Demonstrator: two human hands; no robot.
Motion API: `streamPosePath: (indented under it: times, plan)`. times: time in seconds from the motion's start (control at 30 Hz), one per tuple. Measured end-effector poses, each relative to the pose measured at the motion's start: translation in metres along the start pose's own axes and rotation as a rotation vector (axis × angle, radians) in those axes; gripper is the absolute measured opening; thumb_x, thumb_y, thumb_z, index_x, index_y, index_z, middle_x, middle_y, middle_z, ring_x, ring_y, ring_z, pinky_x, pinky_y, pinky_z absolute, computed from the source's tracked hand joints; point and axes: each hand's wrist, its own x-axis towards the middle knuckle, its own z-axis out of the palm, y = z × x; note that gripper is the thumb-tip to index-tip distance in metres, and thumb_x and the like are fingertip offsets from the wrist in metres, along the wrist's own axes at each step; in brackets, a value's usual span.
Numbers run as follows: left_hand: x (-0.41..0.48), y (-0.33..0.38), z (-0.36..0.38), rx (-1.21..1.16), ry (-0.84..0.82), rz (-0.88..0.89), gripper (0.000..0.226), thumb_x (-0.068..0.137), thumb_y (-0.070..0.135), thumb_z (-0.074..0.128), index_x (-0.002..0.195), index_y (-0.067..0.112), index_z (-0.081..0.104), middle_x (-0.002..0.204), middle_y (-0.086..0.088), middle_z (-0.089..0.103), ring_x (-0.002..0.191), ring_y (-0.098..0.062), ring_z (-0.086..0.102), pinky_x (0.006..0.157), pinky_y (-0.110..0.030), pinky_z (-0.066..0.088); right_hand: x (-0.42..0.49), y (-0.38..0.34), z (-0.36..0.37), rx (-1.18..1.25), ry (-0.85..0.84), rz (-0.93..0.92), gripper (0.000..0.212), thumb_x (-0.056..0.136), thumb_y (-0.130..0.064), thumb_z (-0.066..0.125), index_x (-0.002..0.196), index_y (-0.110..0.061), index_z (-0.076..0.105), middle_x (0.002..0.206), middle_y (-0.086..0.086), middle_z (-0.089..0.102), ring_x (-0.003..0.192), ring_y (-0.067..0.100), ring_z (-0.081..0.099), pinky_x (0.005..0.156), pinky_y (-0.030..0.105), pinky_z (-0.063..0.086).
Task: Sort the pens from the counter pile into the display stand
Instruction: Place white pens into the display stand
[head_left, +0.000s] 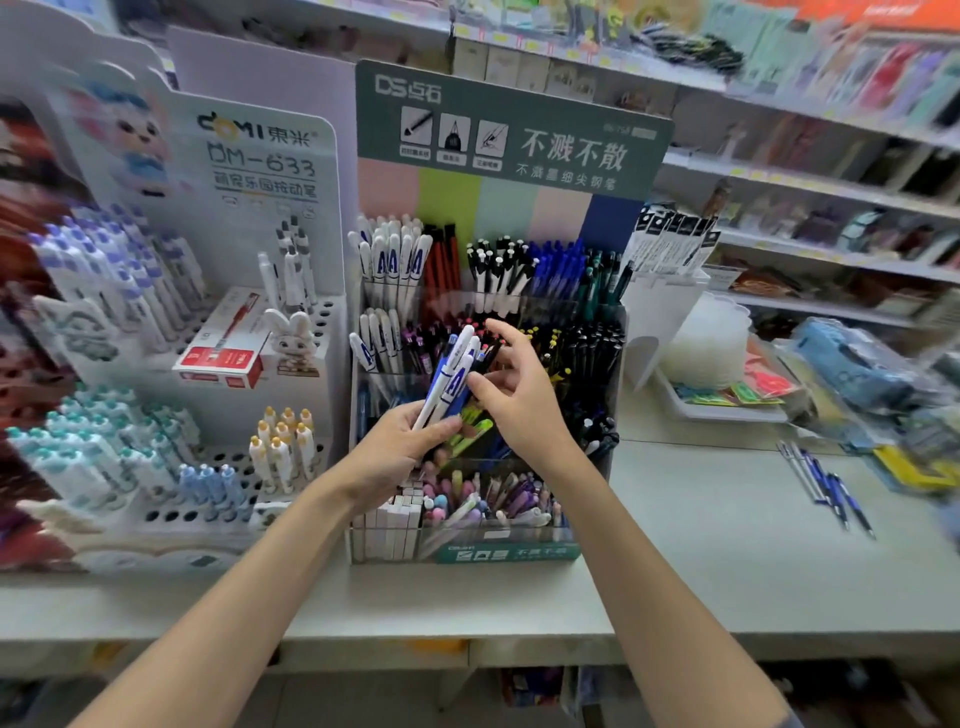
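You are holding the pens (451, 375), light, stiff and slick, in your left grip (400, 449) curled round their lower barrels before the stand (617, 332), your right grip (519, 397) touching their tops, pinching or not I cannot tell; take one mid-barrel.

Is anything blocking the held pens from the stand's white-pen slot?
Nothing visible does: the left hand grips the pen bundle just before the display stand, near its white pens; the right hand pinches the bundle.
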Motion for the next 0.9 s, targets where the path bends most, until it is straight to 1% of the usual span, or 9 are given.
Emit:
streamPosePath:
  times: [0.07,0.17,0.37,0.5,0.6,0.67,0.73,0.8,0.9]
  plan:
    - [0.001,-0.001,-0.002,0.015,0.04,0.009,0.016,0.099,0.016,0.055,0.104,0.002,0.06,0.072,0.002,0.065,0.053,-0.005,0.046,0.044,-0.016,0.038,0.002,-0.002,0.002,-0.108,0.003,-0.071,0.054,0.095,-0.015,0.063,0.144,-0.028,0.045,0.133,-0.002,0.048,0.098,0.015,0.06,0.087,0.031,0.055]
    - [0.0,-0.001,-0.004,-0.058,0.049,0.006,0.021,0.101,0.02,0.051,0.098,0.001,0.058,0.058,0.004,0.05,0.05,-0.007,0.039,0.043,-0.016,0.033,0.005,-0.006,0.005,-0.184,0.061,-0.146,0.049,0.092,-0.014,0.067,0.139,-0.02,0.054,0.128,0.001,0.043,0.091,0.008,0.053,0.078,0.02,0.053]
    - [-0.001,0.003,-0.013,-0.179,0.061,0.025,0.016,0.101,0.014,0.05,0.114,0.009,0.058,0.087,-0.005,0.061,0.058,-0.007,0.043,0.045,-0.014,0.032,0.009,-0.01,0.013,-0.179,0.095,-0.142,0.049,0.09,-0.01,0.068,0.137,-0.017,0.055,0.117,-0.002,0.045,0.082,0.011,0.052,0.073,0.018,0.049]
    - [-0.002,0.004,-0.021,-0.189,0.061,0.017,0.018,0.1,0.016,0.052,0.114,0.006,0.058,0.091,-0.007,0.063,0.06,-0.007,0.043,0.048,-0.016,0.033,0.02,-0.021,0.01,-0.281,-0.006,-0.121,0.059,0.088,-0.033,0.07,0.142,-0.025,0.048,0.132,-0.006,0.048,0.121,0.011,0.044,0.105,0.027,0.036]
    - [-0.005,0.006,-0.029,-0.231,-0.009,0.001,0.03,0.089,0.027,0.057,0.11,0.006,0.056,0.087,-0.006,0.063,0.055,-0.006,0.042,0.044,-0.014,0.032,0.03,-0.029,0.004,-0.342,-0.063,-0.135,0.064,0.079,-0.041,0.078,0.136,-0.028,0.052,0.136,-0.005,0.046,0.13,0.01,0.036,0.112,0.03,0.03]
    - [-0.007,0.009,-0.03,-0.23,-0.058,-0.014,0.037,0.087,0.03,0.057,0.115,0.005,0.055,0.085,-0.006,0.065,0.052,-0.006,0.042,0.041,-0.013,0.031,0.036,-0.034,0.003,-0.276,-0.137,-0.098,0.053,0.078,-0.037,0.081,0.126,-0.028,0.059,0.125,-0.007,0.057,0.121,0.009,0.048,0.103,0.028,0.039]
    - [-0.007,0.011,-0.03,-0.208,-0.079,-0.016,0.042,0.088,0.03,0.056,0.12,0.003,0.054,0.085,-0.006,0.068,0.051,-0.006,0.043,0.04,-0.013,0.031,0.039,-0.042,0.003,-0.179,-0.235,-0.034,0.037,0.079,-0.03,0.082,0.111,-0.026,0.064,0.104,-0.007,0.066,0.097,0.006,0.06,0.084,0.021,0.046]
    - [-0.007,0.012,-0.032,-0.203,-0.055,-0.008,0.039,0.087,0.03,0.058,0.116,0.004,0.056,0.084,-0.006,0.068,0.05,-0.005,0.043,0.04,-0.013,0.032,0.042,-0.047,0.004,-0.138,-0.288,-0.016,0.027,0.078,-0.024,0.083,0.101,-0.022,0.068,0.093,-0.004,0.067,0.075,0.002,0.06,0.067,0.017,0.048]
    - [-0.009,0.015,-0.039,-0.221,-0.033,-0.004,0.027,0.087,0.025,0.061,0.106,0.006,0.059,0.083,-0.005,0.067,0.049,-0.004,0.042,0.04,-0.012,0.03,0.048,-0.051,0.004,-0.08,-0.287,0.002,0.022,0.079,-0.019,0.082,0.097,-0.016,0.071,0.091,0.0,0.068,0.068,0.003,0.061,0.06,0.015,0.048]
